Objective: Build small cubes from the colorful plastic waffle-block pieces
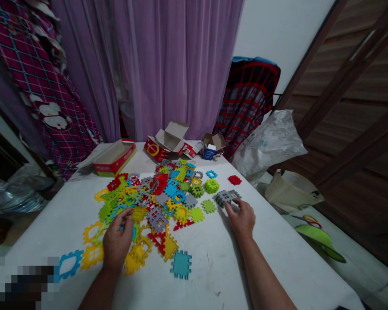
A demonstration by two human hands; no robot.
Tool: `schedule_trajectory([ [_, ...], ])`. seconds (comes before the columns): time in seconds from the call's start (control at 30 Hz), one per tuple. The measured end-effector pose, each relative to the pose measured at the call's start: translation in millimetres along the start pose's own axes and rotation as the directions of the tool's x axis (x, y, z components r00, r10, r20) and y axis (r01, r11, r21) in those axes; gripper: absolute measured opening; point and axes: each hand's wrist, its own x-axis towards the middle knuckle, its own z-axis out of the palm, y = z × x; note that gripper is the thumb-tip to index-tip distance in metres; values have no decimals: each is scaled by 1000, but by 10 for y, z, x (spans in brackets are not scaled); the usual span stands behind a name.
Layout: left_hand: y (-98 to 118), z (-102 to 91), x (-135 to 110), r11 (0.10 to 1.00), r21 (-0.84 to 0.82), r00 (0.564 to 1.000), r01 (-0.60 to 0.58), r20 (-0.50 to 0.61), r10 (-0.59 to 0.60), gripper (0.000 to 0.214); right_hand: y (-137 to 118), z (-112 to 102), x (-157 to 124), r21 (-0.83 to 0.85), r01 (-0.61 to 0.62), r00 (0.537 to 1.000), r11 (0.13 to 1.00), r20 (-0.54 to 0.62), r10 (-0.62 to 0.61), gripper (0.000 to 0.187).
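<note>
Toothed plastic interlocking tiles (161, 199) in several colours lie in a loose heap on the white table. My left hand (118, 237) is over the heap's near left side, its fingers curled in. A yellow tile (139, 214) lies right at its fingertips; whether the hand grips anything is hidden. On the right, my right hand (243, 218) has thumb and fingers closed on the near end of a grey stack of window tiles (225, 197). Left of that stack are a green stack of tiles (211, 186) and a flat green tile (208, 206).
Opened cardboard boxes stand along the back: a red and green one (114, 161), a red one (157, 149), a small blue one (209, 152). A red tile (234, 180) lies near the right edge, a teal tile (181, 264) in front. Plastic bags (267, 140) hang beyond the table.
</note>
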Motion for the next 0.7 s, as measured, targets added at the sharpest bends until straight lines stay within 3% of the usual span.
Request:
schedule_trajectory([
  [0.23, 0, 8, 0, 1000, 1, 1000, 11, -5, -11, 37, -4, -50, -8, 43, 3, 999, 999, -42, -1, 51],
  [0.4, -19, 34, 3, 1000, -23, 1000, -6, -30, 5, 34, -100, -78, -65, 82, 147, 984, 986, -113, -138, 38],
  [0.53, -25, 45, -1, 999, -40, 1000, -16, -26, 15, 32, -415, -14, -172, 173, 351, 936, 920, -78, -342, 26],
  [0.7, -21, 53, -14, 998, -70, 999, -5, -44, 2, 30, -1079, 188, -332, 293, 527, 812, 798, 103, -574, 19],
])
